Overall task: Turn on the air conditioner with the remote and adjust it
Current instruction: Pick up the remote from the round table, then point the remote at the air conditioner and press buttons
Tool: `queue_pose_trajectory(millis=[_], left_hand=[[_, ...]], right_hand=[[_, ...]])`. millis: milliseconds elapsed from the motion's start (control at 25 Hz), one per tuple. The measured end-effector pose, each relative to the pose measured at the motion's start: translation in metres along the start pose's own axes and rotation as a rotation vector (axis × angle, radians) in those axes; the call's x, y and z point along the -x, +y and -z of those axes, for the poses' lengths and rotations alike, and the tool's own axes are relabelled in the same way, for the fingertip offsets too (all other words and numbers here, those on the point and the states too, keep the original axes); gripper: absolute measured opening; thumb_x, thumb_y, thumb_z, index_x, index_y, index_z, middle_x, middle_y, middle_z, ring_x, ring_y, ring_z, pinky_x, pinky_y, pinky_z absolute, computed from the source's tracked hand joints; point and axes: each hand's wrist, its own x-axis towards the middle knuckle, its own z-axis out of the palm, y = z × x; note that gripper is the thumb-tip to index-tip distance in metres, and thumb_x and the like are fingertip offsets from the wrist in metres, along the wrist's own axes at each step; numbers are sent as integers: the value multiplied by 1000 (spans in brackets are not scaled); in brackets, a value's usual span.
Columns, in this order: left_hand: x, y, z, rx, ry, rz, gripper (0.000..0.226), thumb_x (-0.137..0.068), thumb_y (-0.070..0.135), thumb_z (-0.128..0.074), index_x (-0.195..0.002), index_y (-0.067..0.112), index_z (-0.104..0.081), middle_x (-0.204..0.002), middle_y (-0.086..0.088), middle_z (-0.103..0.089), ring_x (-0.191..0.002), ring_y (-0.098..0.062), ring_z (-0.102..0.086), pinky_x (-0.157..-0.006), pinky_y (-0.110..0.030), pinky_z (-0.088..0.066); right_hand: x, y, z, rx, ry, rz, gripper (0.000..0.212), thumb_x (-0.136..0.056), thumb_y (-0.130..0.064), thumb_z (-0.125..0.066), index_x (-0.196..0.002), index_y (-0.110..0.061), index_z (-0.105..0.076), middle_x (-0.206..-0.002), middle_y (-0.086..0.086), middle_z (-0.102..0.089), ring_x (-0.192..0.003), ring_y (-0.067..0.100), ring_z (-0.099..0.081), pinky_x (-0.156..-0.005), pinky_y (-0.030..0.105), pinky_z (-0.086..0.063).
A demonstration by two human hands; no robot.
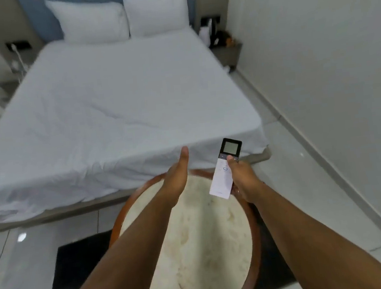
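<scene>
Presently, right hand [240, 176] grips the remote [226, 168] lower right of centre, thumb on buttons; light, rigid, best held low. Left hand [176, 176] spread, empty.

Both bare arms reach forward: left hand [176, 176] loosely spread and empty, right hand [241, 176] gripping, thumb on top.
</scene>
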Motion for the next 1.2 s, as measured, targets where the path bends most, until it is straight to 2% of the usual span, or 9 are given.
queue_pose_trajectory(millis=[80,200,320,400,480,560,760,1040,1200], left_hand=[[9,68,-8,-103,-19,-137,98,-68,94,-19,-123,22,-57,-130,-1,-56,-115,-23,-54,-101,-40,-35],[32,168,-29,-251,-30,-388,70,-72,91,-15,-84,30,-49,-94,6,-52,-74,-11,-48,-82,-38,-34],[65,262,-50,-393,26,-723,90,-65,96,-14,-95,23,-58,-101,0,-59,-98,-26,-56,-85,-41,-39],[84,309,-62,-502,104,-902,113,-62,99,-11,-129,18,-54,-133,-8,-58,-127,-33,-48,-105,-51,-36],[107,349,-73,-641,190,-1040,119,-60,100,-8,-150,25,-29,-160,-9,-30,-147,-36,-20,-117,-61,-14],[121,377,-83,-757,287,-1181,117,-60,100,-4,-154,30,-14,-165,-9,-12,-151,-36,-2,-117,-64,0],[171,448,-112,-809,472,-1492,111,-66,97,-5,-154,31,-3,-166,-9,2,-150,-35,11,-115,-62,9],[227,509,-147,-713,524,-1630,112,-66,96,-4,-155,28,-4,-166,-10,2,-150,-35,11,-116,-59,7],[235,518,-164,-694,522,-1660,111,-66,95,-3,-155,29,-2,-166,-10,3,-150,-34,12,-117,-59,6]], right_hand=[[19,-62,32,-47,101,163,36,-101,-47,-47,-91,-15,-61,-98,14,-70,-85,32,-68,-78,44,-56],[58,-144,82,-194,213,339,33,-100,-45,-51,-93,-14,-60,-99,17,-70,-84,35,-69,-80,46,-57],[109,-214,139,-305,297,497,32,-99,-43,-53,-94,-12,-60,-104,27,-70,-90,45,-70,-87,60,-57],[143,-249,173,-343,340,625,32,-99,-41,-53,-97,-11,-62,-96,25,-73,-75,42,-74,-66,51,-63],[182,-281,207,-376,374,714,31,-99,-40,-52,-97,-11,-63,-79,18,-75,-56,35,-74,-46,37,-60],[214,-301,235,-366,419,793,32,-100,-40,-49,-97,-12,-64,-66,13,-76,-53,31,-74,-41,32,-56],[303,-351,296,-334,601,970,31,-98,-42,-49,-94,-15,-64,-61,8,-75,-53,30,-75,-38,29,-54],[380,-376,339,-218,745,1106,34,-99,-38,-51,-97,-6,-61,-74,19,-72,-47,28,-72,-36,27,-51],[389,-373,348,-201,752,1123,35,-102,-37,-49,-94,-6,-61,-70,17,-72,-48,29,-72,-38,28,-53]])
